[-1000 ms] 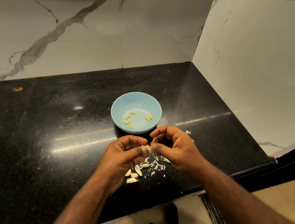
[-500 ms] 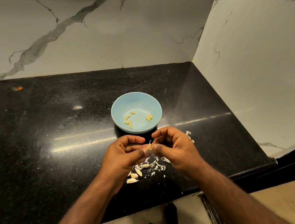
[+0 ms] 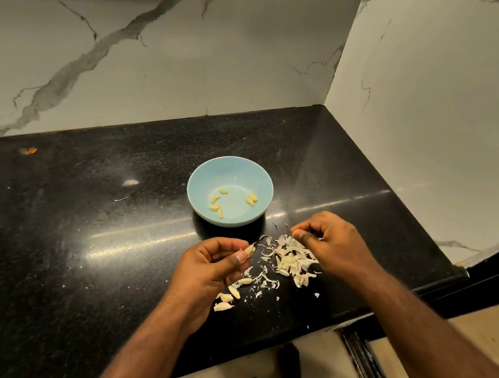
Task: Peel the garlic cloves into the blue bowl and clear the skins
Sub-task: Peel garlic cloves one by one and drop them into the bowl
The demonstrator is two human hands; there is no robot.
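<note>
Left hand (image 3: 211, 266) pinches a half-peeled garlic clove (image 3: 249, 249) between thumb and fingertips, just in front of the blue bowl (image 3: 227, 172) and above the black worktop (image 3: 54, 254). Right hand (image 3: 329, 241) has its fingers curled and thumb pressed to the forefinger over the heap of skins (image 3: 289, 258); it probably pinches a strip of skin just pulled off, but that is too small to be sure.

Step in hand, as I judge it: stripping the last skin off this clove. To do it well: keep the left pinch low on the clove so the tip stays free, drop the loose strip onto the heap and not near the bowl, come back with the thumbnail to the remaining skin, then carry the bare clove over the rim and let go.

Counts, left to right:
- unpeeled cloves (image 3: 227, 298) on the worktop under the left hand: about four, some partly hidden
- clove in hand: one
- peeled cloves (image 3: 215, 208) in the bowl: six, as best I can count
- bowls: one
- skins: one scattered heap between the hands, too many to count
</note>
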